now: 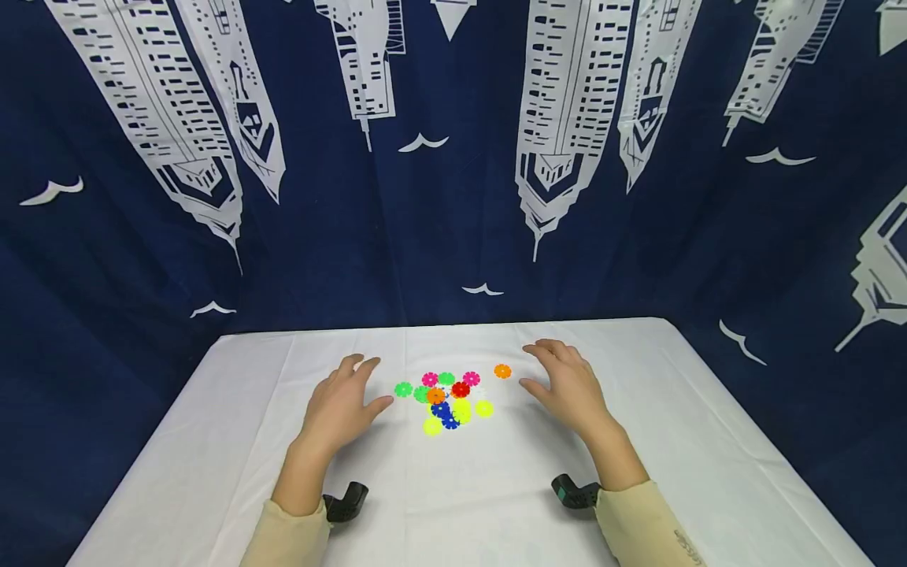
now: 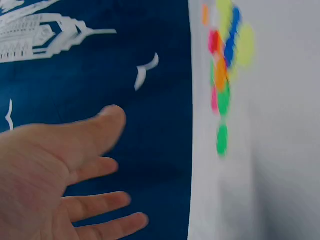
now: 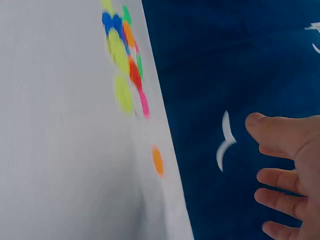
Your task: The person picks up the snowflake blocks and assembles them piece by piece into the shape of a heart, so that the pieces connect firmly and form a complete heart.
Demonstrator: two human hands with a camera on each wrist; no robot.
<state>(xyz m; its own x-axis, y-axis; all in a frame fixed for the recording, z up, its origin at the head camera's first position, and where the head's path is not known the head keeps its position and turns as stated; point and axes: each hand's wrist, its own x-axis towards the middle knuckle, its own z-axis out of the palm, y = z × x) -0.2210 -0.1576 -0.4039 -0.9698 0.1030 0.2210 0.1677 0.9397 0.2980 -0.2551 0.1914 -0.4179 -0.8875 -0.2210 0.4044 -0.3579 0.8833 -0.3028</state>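
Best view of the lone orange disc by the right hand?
Head: the lone orange disc shows whole, notched rim clear. The right wrist view shows it slanted and blurred; the left wrist view has only a small orange sliver near the top edge, probably it.

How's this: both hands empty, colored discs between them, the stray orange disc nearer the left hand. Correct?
Not quite: the stray orange disc is nearer the right hand, not the left hand, as the head view shows. The rest stands.
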